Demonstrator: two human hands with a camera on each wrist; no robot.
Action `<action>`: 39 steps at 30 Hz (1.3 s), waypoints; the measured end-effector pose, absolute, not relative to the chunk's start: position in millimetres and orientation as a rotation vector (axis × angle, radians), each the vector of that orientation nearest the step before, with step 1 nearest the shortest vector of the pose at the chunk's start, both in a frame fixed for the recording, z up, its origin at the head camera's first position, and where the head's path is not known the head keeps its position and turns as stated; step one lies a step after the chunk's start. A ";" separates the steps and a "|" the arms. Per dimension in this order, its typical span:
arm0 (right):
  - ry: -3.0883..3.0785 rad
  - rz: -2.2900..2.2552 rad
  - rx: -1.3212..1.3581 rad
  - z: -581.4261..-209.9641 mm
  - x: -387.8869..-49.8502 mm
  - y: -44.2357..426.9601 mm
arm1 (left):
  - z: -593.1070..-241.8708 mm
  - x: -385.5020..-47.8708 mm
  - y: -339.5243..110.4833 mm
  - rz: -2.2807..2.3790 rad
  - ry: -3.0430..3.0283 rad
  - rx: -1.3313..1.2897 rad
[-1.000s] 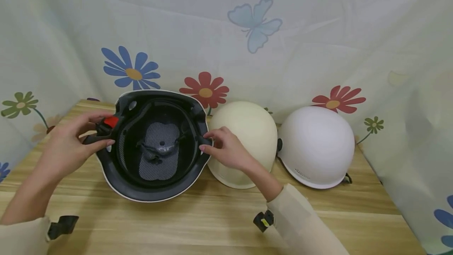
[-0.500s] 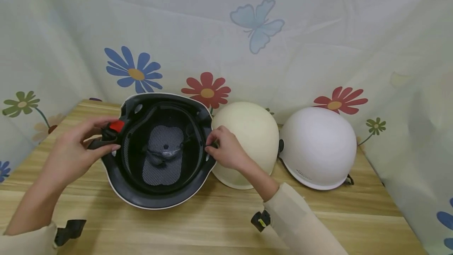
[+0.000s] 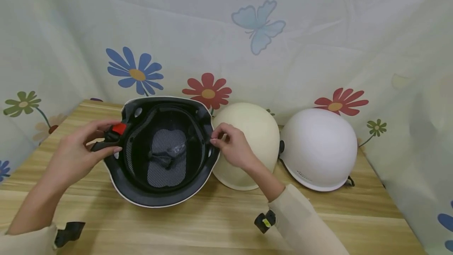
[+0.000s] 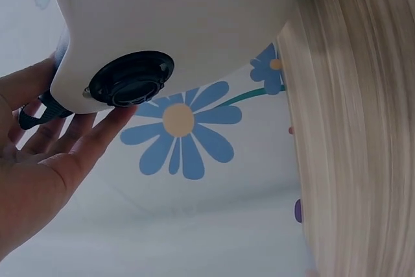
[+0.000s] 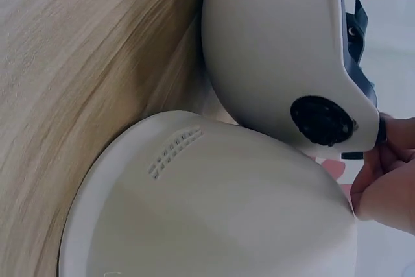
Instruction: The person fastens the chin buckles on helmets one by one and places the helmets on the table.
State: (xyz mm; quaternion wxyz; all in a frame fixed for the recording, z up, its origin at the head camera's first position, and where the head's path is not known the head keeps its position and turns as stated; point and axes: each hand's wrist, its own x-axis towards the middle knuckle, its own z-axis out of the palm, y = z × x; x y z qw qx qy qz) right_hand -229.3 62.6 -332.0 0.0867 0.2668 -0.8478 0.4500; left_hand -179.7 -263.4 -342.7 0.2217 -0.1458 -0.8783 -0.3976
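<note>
A white-shelled helmet (image 3: 155, 200) lies upside down on the left of the table, its black lined inside facing up. My left hand (image 3: 76, 152) grips its left edge by the strap and the red-and-black buckle (image 3: 118, 130). In the left wrist view, one fingertip touches the shell by a round black knob (image 4: 131, 77). At the opposite edge, my right hand (image 3: 233, 146) pinches what looks like the black strap, mostly hidden by the fingers. Inside the helmet lies a dark strap-like piece (image 3: 170, 154) over the striped padding.
A cream helmet (image 3: 251, 141) stands dome up against the right side of the upturned one. Further right is another white helmet (image 3: 318, 148), also dome up. All are on a wooden table (image 3: 212, 227) before a flowered curtain (image 3: 301, 30).
The upturned helmet and both hands have shifted slightly right and down in the head view. My right fingers have drawn closer together at the helmet's right edge.
</note>
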 end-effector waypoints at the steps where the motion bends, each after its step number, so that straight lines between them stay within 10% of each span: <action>1: -2.527 1.377 0.790 -331.7 -229.8 63.5 | -343.0 -179.3 -263.9 -1.100 -2.433 -0.394; 39: -2.517 1.714 0.681 -318.8 -231.2 68.5 | -341.0 -175.5 -270.5 -1.122 -2.512 -0.349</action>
